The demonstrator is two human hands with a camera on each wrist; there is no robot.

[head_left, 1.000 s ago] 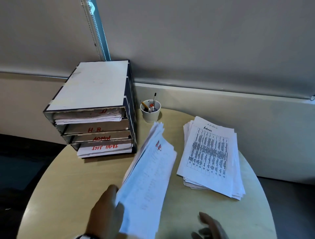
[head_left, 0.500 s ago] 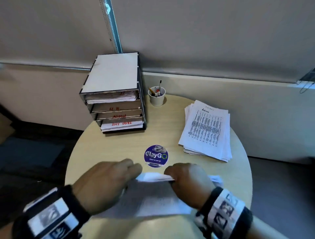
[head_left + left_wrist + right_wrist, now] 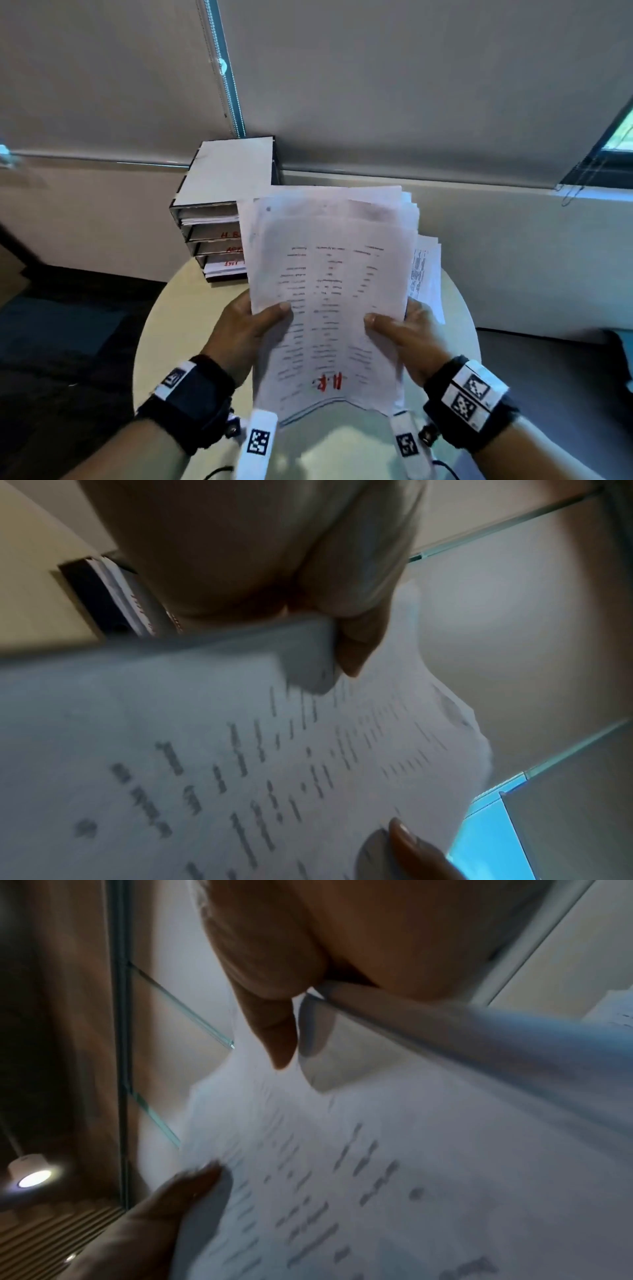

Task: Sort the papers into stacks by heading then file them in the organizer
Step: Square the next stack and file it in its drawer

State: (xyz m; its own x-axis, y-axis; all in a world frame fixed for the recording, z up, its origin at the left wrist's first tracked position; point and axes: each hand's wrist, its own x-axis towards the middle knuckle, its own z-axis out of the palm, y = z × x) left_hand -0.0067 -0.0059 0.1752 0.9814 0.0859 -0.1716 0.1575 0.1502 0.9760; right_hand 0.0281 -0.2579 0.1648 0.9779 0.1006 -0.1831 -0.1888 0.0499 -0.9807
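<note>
Organizer (image 3: 219, 192): upper left of centre in the head view, at the table's far edge, four stacked trays; red lettering on the lower three fronts, partly hidden by the held sheets.
Left hand (image 3: 248, 329): lower left of centre, grasping the H.R. stack's left edge, thumb (image 3: 277, 313) laid on the top sheet.
H.R. stack (image 3: 329, 301): centre of the frame, held up off the table between both hands, its red "H.R." heading upside down near the bottom edge; sheets unevenly fanned.
Right hand (image 3: 409, 337): lower right of centre, grasping the stack's right edge, thumb on top.
Second paper stack (image 3: 426, 270): right of centre, lying on the table, mostly hidden.
Round table (image 3: 178, 308): pale, below everything.
</note>
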